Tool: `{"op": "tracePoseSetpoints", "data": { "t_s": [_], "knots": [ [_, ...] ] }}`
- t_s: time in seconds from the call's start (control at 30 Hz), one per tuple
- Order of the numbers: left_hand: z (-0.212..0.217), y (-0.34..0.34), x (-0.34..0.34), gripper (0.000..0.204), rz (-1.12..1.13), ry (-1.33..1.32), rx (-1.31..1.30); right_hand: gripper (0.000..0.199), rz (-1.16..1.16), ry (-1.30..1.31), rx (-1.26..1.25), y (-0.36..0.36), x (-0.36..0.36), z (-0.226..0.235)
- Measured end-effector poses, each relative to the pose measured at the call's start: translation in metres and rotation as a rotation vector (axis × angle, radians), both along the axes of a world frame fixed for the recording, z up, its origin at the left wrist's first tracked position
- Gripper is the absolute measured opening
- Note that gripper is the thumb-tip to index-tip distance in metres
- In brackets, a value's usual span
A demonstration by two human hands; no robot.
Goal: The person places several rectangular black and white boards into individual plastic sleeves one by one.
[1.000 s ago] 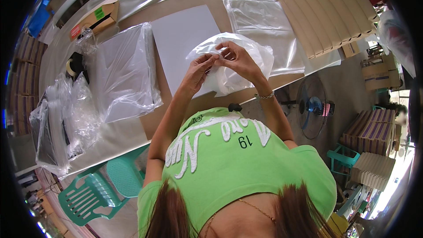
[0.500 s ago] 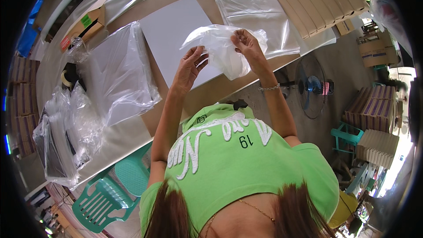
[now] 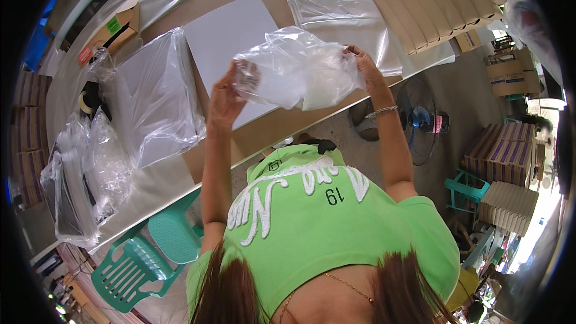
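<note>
Between my hands a clear plastic bag is spread out above the table, crumpled and partly see-through. My left hand grips its left side, with the fingertips showing through the film. At the other end, my right hand pinches the upper right edge of the bag between thumb and fingers. Below and behind the bag lies a flat white sheet, partly covered by it. To the left is a stack of large clear plastic bags. Another stack of folded clear plastic lies beyond the bag.
Flat brown cartons stand in a row at the far right of the table. On the left are an open cardboard box, a tape dispenser and crumpled plastic. A fan and green chair stand beside the table.
My hands have moved apart, the left one leftward and the right one slightly rightward. The bag between them has spread from a bunched shape to a wider one.
</note>
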State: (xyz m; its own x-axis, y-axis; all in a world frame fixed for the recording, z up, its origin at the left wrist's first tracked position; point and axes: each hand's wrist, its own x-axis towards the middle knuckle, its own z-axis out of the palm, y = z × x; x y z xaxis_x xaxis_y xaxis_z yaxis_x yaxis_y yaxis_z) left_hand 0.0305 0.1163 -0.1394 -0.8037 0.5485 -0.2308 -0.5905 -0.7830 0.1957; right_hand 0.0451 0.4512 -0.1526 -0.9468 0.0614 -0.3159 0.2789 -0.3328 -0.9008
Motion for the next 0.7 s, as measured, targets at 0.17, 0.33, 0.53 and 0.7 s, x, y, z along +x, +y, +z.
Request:
{"op": "tracePoseSetpoints", "data": {
  "t_s": [0.17,0.33,0.53,0.7],
  "knots": [
    [-0.049,-0.08,-0.044,0.018,0.171,0.097,-0.199,0.012,0.055,-0.052,-0.013,0.103,-0.052,-0.034],
    [-0.057,-0.135,-0.076,0.02,0.259,-0.002,0.125,0.011,-0.336,-0.002,0.116,0.278,-0.126,-0.045],
    [-0.02,-0.157,-0.063,0.022,0.538,0.038,-0.193,0.017,-0.723,0.382,0.265,0.219,-0.182,0.012],
    [0.012,-0.102,-0.08,0.021,0.456,0.161,-0.261,0.033,-0.776,0.802,1.313,0.185,-0.19,0.034]
  ]
}}
